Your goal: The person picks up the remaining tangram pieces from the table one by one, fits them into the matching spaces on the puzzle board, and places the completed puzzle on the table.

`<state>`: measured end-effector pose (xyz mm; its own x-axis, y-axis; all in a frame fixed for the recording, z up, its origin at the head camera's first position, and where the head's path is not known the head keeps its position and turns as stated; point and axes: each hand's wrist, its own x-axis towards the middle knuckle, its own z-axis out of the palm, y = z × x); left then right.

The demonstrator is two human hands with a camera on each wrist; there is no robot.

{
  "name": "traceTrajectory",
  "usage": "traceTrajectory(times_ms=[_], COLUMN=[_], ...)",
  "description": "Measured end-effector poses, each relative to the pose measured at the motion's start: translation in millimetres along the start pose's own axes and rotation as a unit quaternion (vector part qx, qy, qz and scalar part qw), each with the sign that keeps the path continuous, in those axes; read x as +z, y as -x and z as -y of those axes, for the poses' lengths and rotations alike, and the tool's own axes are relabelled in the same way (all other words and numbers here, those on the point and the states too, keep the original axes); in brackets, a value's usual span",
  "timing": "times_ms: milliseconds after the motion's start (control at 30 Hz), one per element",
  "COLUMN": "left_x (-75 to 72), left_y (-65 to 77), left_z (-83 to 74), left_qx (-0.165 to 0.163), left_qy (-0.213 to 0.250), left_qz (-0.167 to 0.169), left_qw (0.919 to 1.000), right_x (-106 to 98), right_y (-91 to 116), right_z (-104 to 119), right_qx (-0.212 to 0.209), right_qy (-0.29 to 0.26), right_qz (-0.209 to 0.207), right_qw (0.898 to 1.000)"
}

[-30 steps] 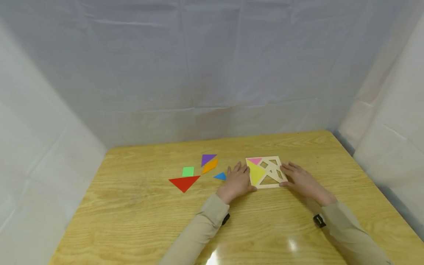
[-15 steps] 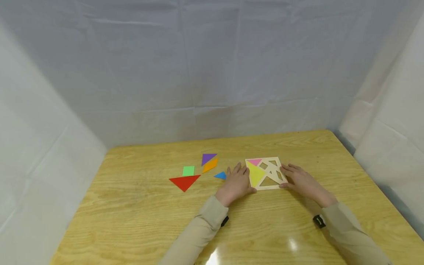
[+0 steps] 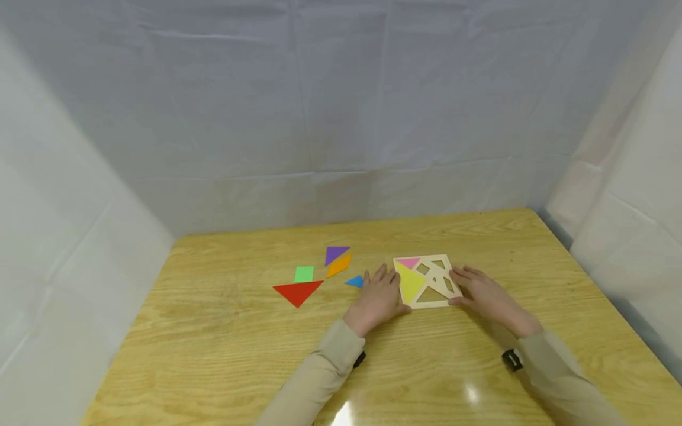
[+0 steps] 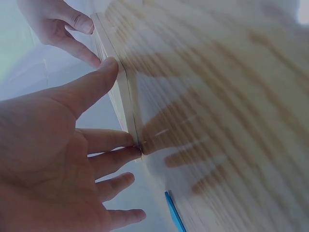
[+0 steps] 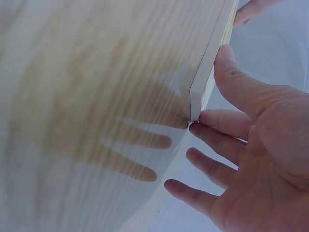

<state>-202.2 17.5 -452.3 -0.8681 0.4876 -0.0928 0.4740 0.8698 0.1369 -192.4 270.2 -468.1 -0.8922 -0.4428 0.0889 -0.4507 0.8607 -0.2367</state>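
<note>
Both hands hold a square wooden tangram board (image 3: pixel 429 306) lying on the table in the head view. A yellow triangle (image 3: pixel 409 283) and a small pink triangle (image 3: pixel 409 262) sit in its left side; its other cut-outs show bare table. My left hand (image 3: pixel 375 299) grips the near left corner, thumb (image 4: pixel 108 67) on the near edge and fingertips at the left side. My right hand (image 3: pixel 485 299) holds the near right corner likewise, thumb (image 5: pixel 226 55) on the near edge, its other fingers spread along the right side.
Left of the board lie a blue triangle (image 3: pixel 354 282) close by my left fingers, an orange parallelogram (image 3: pixel 339 266), a purple triangle (image 3: pixel 335 254), a green square (image 3: pixel 304 274) and a large red triangle (image 3: pixel 298 292). White sheeting (image 3: pixel 341 118) rises behind the wooden table (image 3: pixel 224 355).
The tangram board has slid slightly toward me and a touch to the left, with both hands staying on its corners. The loose pieces keep their places on the table.
</note>
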Motion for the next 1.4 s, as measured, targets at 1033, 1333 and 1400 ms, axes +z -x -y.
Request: traceTrajectory(times_ms=[1033,1333,1400], left_x=[1.8,0.1,0.0], left_y=[14.7,18.7,18.9], left_z=[2.8,2.0,1.8], left_qx=[0.006,0.007,0.007], left_qy=[-0.018,-0.032,-0.032], left_qz=[-0.029,-0.025,-0.023], left_qw=[0.9994,0.9992,0.9992], right_x=[-1,0,0], right_y=[6,6,6], right_z=[15,17,16], right_qx=[-0.009,-0.003,-0.003], right_qy=[0.009,-0.003,-0.002], right_qz=[-0.017,-0.009,-0.009], right_qw=[1.000,1.000,1.000])
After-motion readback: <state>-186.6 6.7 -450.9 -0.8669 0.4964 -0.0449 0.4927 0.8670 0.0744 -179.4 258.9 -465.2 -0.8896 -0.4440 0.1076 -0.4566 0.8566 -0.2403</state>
